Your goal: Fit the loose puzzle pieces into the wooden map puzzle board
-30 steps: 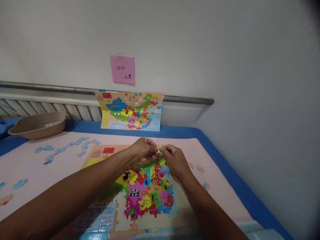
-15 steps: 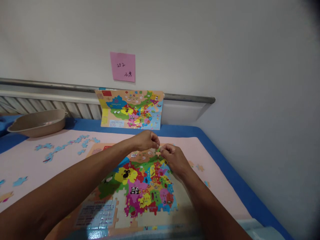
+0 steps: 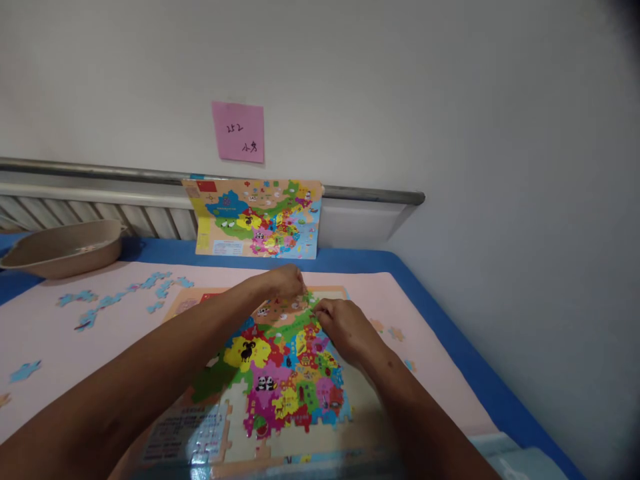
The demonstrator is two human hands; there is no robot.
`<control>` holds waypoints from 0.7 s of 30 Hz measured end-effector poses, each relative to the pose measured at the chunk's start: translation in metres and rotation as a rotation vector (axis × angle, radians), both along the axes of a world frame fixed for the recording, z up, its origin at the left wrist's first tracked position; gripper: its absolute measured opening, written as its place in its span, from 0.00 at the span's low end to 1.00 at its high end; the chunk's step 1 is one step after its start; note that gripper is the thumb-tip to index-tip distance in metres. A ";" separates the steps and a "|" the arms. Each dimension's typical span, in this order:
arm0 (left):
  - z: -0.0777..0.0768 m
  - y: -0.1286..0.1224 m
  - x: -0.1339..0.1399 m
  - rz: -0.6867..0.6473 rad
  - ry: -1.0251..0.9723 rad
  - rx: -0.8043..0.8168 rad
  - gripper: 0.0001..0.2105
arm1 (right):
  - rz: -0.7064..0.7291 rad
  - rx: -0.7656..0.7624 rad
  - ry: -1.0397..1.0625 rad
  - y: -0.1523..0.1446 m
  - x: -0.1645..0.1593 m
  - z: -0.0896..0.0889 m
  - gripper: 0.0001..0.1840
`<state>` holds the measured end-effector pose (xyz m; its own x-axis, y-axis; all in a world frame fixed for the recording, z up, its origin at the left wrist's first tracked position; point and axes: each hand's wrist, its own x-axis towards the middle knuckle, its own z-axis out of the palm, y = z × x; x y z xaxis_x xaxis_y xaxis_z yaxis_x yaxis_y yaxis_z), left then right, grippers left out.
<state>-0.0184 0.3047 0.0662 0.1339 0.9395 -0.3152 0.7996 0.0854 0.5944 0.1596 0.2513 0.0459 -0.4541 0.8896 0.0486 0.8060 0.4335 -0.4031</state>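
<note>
A map jigsaw puzzle (image 3: 287, 343), largely assembled in bright colours, lies in its tray on the pink mat. My left hand (image 3: 289, 281) reaches over its upper edge with fingers pinched, the tips at a small green puzzle piece (image 3: 310, 299). Just right of that piece is my right hand (image 3: 343, 323), fingers curled together low over the puzzle; whatever lies under its fingertips is hidden. Bare tray board (image 3: 363, 380) shows along the right side and bottom. My left forearm covers part of the puzzle's left side.
Loose blue puzzle pieces (image 3: 107, 300) lie on the pink mat (image 3: 55, 340) at left, a few others (image 3: 397, 334) at right. A printed reference map (image 3: 260, 220) leans at the wall below a pink note (image 3: 240, 132). A beige basin (image 3: 65, 250) stands back left.
The view has shifted slightly. Both hands have come down a little at the puzzle's upper edge; the cross-shaped pale spot between them now shows green.
</note>
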 end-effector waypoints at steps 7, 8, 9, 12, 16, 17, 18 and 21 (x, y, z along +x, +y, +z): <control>-0.004 0.001 0.003 -0.024 0.143 -0.027 0.08 | 0.036 -0.027 -0.043 -0.001 0.000 0.004 0.13; -0.005 0.001 0.002 -0.027 0.149 -0.019 0.08 | 0.039 -0.028 -0.046 -0.002 0.000 0.004 0.13; -0.006 0.001 0.002 -0.029 0.152 -0.010 0.07 | 0.042 -0.029 -0.052 -0.002 0.000 0.004 0.13; -0.010 0.003 0.001 -0.031 0.154 0.014 0.05 | 0.052 -0.025 -0.055 -0.002 0.000 0.004 0.13; -0.016 0.005 0.001 -0.022 0.157 0.036 0.04 | 0.055 -0.028 -0.041 -0.001 0.000 0.002 0.13; -0.017 0.005 0.000 -0.020 0.159 0.043 0.04 | 0.054 -0.034 -0.049 -0.001 0.001 0.002 0.13; -0.018 0.005 0.000 -0.018 0.162 0.052 0.04 | 0.053 -0.041 -0.058 -0.001 0.001 0.002 0.13; -0.018 0.005 0.000 -0.009 0.184 0.063 0.05 | 0.043 -0.055 -0.070 -0.001 0.001 0.002 0.13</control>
